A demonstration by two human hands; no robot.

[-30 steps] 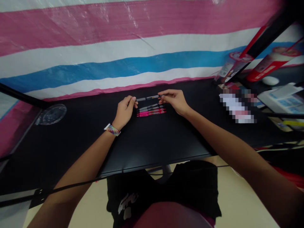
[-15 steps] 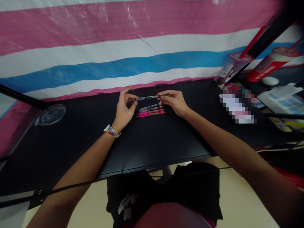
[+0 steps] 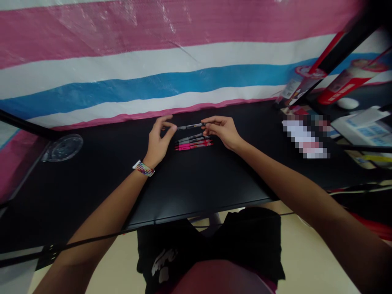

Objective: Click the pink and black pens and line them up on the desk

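Observation:
A black and clear pen [image 3: 190, 126] lies level between my two hands, just beyond a row of other pens. My left hand [image 3: 159, 141] pinches its left end between thumb and forefinger, with a colourful woven band on the wrist. At the other end, the fingertips of my right hand [image 3: 223, 131] are closed on the pen. Nearer to me, several pens lie side by side on the black desk: dark ones [image 3: 191, 139] at the back and pink ones [image 3: 194, 145] in front.
A clear plastic lid [image 3: 64, 148] lies at the left. To the right stand a clear cup [image 3: 301, 83] with a red straw and a red-and-white cup [image 3: 346, 83]. A white mouse [image 3: 348, 103] and a white box [image 3: 367, 128] are near them. Striped sheeting [image 3: 153, 85] hangs behind the desk [image 3: 199, 179].
My left thumb and forefinger have come together at the pen's left end, and the hand has shifted slightly left. My right hand still grips the other end. The row of pens stays put.

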